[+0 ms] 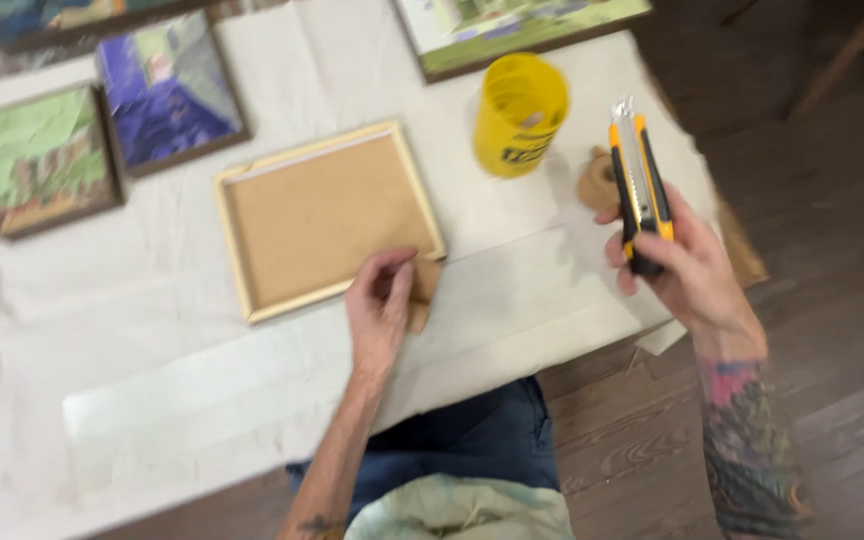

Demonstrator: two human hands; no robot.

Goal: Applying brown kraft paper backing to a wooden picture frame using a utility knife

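Note:
My right hand [682, 265] holds a yellow and black utility knife [640, 185] upright above the table's right edge, blade end pointing away from me. My left hand [380, 305] rests on the white cloth, its fingers pinched on a small brown piece of card or paper [424, 290]. That piece lies at the near right corner of a light wooden frame [327, 220], which lies face down with its brown backing board showing.
A yellow plastic cup [519, 113] stands behind the frame, with a roll of brown tape [597, 182] to its right. Two small framed paintings [49, 160] [167, 90] lie at the left, larger ones at the back edge. Dark wood floor lies to the right.

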